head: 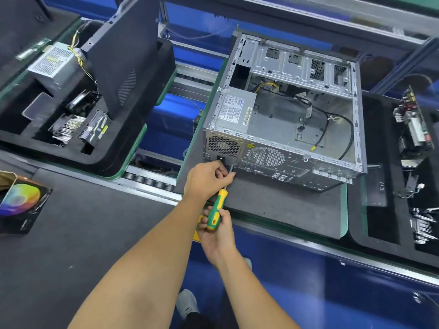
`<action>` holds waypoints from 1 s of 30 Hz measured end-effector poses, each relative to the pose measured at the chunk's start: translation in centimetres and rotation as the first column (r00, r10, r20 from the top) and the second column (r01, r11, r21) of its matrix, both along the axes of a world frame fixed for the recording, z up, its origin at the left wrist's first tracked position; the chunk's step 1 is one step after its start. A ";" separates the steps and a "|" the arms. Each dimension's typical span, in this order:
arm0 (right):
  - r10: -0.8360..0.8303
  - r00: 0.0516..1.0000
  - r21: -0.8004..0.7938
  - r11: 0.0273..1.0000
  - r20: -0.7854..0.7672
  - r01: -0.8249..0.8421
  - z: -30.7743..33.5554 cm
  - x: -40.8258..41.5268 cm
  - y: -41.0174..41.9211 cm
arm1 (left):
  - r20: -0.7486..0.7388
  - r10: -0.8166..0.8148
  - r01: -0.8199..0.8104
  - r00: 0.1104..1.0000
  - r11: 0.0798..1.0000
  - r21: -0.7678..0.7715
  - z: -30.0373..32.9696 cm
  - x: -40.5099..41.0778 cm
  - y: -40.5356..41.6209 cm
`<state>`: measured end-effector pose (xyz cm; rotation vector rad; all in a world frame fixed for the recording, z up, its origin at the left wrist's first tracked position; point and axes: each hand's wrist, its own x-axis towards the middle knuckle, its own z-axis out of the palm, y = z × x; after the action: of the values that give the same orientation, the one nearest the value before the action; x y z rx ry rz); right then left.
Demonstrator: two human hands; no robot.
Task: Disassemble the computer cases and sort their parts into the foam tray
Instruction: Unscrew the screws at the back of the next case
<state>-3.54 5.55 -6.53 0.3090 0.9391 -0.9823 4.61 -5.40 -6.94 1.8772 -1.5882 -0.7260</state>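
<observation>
An open silver computer case (297, 119) lies on its side on a grey mat, its rear panel facing me. A grey power supply (234, 110) sits in its near left corner, with cables trailing across the bare floor of the case. My right hand (217, 230) grips the green and yellow handle of a screwdriver (217, 207), whose shaft points up at the rear panel below the power supply. My left hand (207, 179) pinches the shaft near its tip, against the case. A black foam tray (142, 129) at the left holds a power supply, a heatsink and a drive.
A black side panel (123, 58) leans upright in the left tray. Another foam tray (380, 176) at the right holds a circuit board and a heatsink. A box with a colourful disc (20, 200) sits at the near left. Conveyor rollers run between the pallets.
</observation>
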 end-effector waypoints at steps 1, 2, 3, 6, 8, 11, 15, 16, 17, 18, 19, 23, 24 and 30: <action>-0.021 1.000 0.018 1.000 -0.007 0.021 0.1 0.3 0.0 | 0.007 -0.006 0.006 1.000 1.000 0.003 0.0 0.0 -0.1; -0.049 0.999 0.031 0.998 -0.013 0.049 0.1 0.6 -0.1 | 0.011 -0.014 0.013 1.000 1.000 0.006 -0.1 0.0 -0.2; -0.078 0.997 0.034 0.996 -0.012 0.078 0.1 0.9 -0.1 | 0.011 -0.017 0.017 1.000 1.000 0.008 -0.2 0.1 -0.2; -0.082 0.996 -0.028 0.996 0.038 0.083 0.0 1.2 -0.2 | 0.007 -0.013 0.013 1.000 1.000 0.007 -0.1 0.0 -0.3; -0.011 0.996 -0.077 0.997 0.088 0.018 0.0 1.0 0.0 | 0.016 -0.013 0.013 1.000 1.000 0.004 0.0 0.0 -0.4; 0.068 0.993 -0.122 0.991 0.092 -0.056 -0.1 0.3 0.1 | 0.009 -0.006 0.006 1.000 1.000 0.007 0.2 0.1 -0.5; 0.037 0.999 -0.078 0.996 0.002 -0.037 -0.2 0.6 0.0 | 0.016 -0.023 0.023 1.000 1.000 0.002 0.4 0.0 -0.3; 0.021 1.000 -0.051 0.998 -0.007 -0.021 -0.2 0.8 0.0 | 0.024 -0.025 0.025 0.999 1.000 -0.002 0.4 0.1 -0.3; 0.008 1.000 -0.027 1.000 -0.024 -0.008 -0.1 1.1 0.0 | 0.029 -0.026 0.026 0.999 1.000 -0.006 0.4 0.2 -0.3; -0.006 0.999 -0.006 1.000 -0.045 0.005 -0.2 1.2 0.0 | 0.032 -0.028 0.029 0.999 1.000 -0.010 0.4 0.2 -0.4; -0.020 0.998 0.013 1.000 -0.066 0.020 -0.2 1.4 0.0 | 0.034 -0.030 0.030 0.999 0.999 -0.011 0.3 0.2 -0.4; -0.044 0.996 0.012 0.999 -0.075 0.045 0.0 1.8 -0.1 | 0.028 -0.029 0.030 0.999 1.000 -0.010 0.1 0.2 -0.4; -0.029 0.998 -0.007 1.000 -0.061 0.028 0.1 1.8 -0.1 | 0.020 -0.023 0.023 1.000 1.000 -0.006 0.1 0.2 -0.4; 0.155 0.983 -0.110 0.980 -0.095 -0.165 0.2 0.4 -0.1 | 0.025 -0.024 0.024 0.999 1.000 -0.011 -0.2 0.2 -0.5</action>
<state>-3.11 5.47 -6.36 0.0906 0.9646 -0.9034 4.86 -5.93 -7.13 1.8683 -1.6293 -0.7052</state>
